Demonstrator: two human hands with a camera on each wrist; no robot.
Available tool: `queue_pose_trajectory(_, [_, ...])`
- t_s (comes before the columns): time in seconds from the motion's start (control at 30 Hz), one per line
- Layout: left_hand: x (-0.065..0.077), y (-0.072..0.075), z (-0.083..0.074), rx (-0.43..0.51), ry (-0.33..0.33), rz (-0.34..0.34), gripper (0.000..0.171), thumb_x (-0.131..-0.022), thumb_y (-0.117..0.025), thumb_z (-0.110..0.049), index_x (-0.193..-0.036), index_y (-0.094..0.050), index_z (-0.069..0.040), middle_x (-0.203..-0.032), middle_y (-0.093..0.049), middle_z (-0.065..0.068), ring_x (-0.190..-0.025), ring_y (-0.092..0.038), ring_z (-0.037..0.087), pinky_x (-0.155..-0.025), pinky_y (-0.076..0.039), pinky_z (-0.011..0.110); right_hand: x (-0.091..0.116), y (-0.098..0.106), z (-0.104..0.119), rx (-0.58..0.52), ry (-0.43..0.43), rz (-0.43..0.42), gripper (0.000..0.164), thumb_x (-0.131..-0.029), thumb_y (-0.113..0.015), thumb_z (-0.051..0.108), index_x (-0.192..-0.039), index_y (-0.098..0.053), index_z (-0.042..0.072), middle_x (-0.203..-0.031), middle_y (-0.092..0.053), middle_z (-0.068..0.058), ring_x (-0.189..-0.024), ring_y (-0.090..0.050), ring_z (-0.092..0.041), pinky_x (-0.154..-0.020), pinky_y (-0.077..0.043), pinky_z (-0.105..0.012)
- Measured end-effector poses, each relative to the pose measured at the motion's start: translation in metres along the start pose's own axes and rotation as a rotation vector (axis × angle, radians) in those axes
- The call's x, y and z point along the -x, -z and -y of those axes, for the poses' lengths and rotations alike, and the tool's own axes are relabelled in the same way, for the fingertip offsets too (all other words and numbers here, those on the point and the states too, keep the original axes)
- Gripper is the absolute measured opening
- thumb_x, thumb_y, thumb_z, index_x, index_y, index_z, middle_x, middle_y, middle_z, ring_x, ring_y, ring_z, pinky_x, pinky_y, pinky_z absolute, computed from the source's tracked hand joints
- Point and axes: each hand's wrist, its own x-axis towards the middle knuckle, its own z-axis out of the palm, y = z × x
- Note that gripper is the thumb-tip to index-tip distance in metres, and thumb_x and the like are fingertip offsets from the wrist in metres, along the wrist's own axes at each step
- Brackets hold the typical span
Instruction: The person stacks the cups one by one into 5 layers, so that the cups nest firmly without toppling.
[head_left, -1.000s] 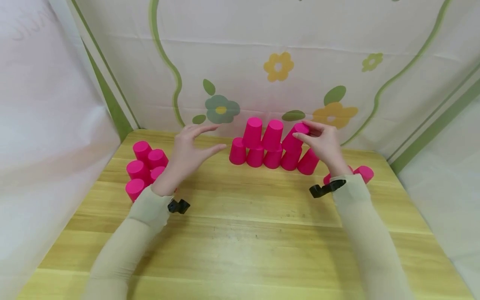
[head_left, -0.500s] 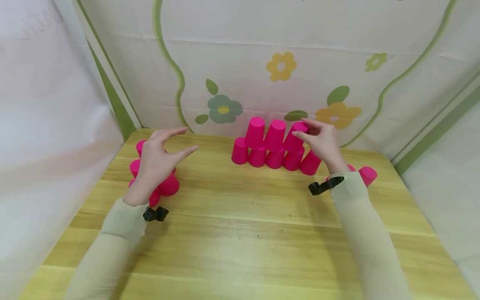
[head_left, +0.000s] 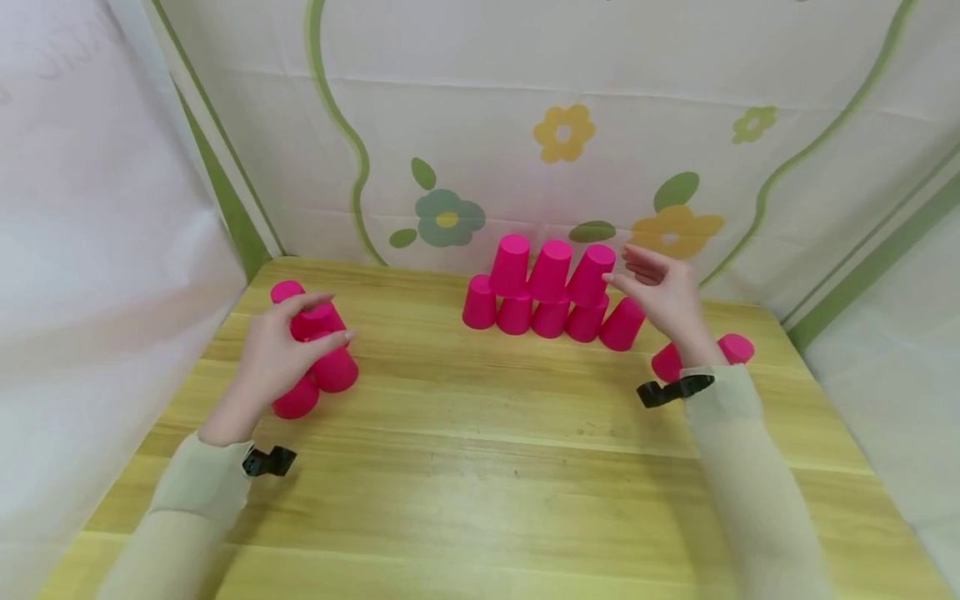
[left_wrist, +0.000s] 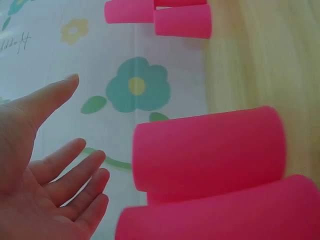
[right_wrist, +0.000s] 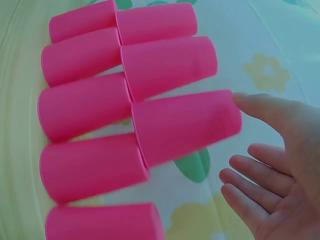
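Note:
Upside-down pink cups stand in two tiers at the back of the table, several in the bottom row and three in the upper row. My right hand is beside the rightmost upper cup, its fingers spread off the cup and the thumb tip right at its edge; the right wrist view shows this cup resting across two lower ones. Over a cluster of pink cups at the left, my left hand hovers with thumb and fingers apart, hiding part of them. In the left wrist view its palm holds nothing.
Two more pink cups lie near my right wrist, partly hidden by it. The wooden table ends at a white flowered curtain behind the tiers, with white cloth along the left side.
My left hand has moved left and toward me, from near the tiers to over the left cluster. My right hand has let go of the rightmost upper cup and drawn slightly right.

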Motion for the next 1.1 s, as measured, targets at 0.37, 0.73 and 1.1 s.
queue_pose_trajectory(0.37, [0.011, 0.003, 0.015, -0.03, 0.044, 0.114, 0.066, -0.087, -0.084, -0.034, -0.14, -0.059, -0.003, -0.13, -0.063, 0.02, -0.111, -0.063, 0.039, -0.088, -0.055, 0.054, 0.032, 0.046, -0.024, 0.052, -0.046, -0.11, 0.068, -0.088, -0.082, 0.035, -0.147, -0.056, 0.011, -0.141, -0.06, -0.009, -0.128, -0.057, -0.02, -0.1, -0.047, -0.022])
queue_pose_trajectory(0.73, [0.007, -0.002, 0.016, -0.046, 0.049, 0.22, 0.062, -0.085, -0.086, -0.03, -0.134, -0.062, -0.001, -0.118, -0.069, 0.018, -0.102, -0.069, 0.035, -0.087, -0.057, 0.051, 0.06, 0.08, -0.057, 0.193, -0.146, -0.074, 0.073, -0.091, -0.077, 0.043, -0.15, -0.051, 0.008, -0.144, -0.056, -0.018, -0.128, -0.057, -0.031, -0.086, -0.045, -0.006])
queue_pose_trajectory(1.1, [0.004, -0.014, 0.009, -0.009, 0.064, 0.272, 0.062, -0.086, -0.085, -0.027, -0.137, -0.06, -0.002, -0.125, -0.067, 0.017, -0.109, -0.068, 0.034, -0.091, -0.056, 0.048, 0.076, 0.071, -0.077, 0.219, -0.194, 0.032, 0.079, -0.09, -0.078, 0.043, -0.15, -0.048, 0.001, -0.143, -0.055, -0.022, -0.128, -0.054, -0.042, -0.08, -0.045, -0.004])
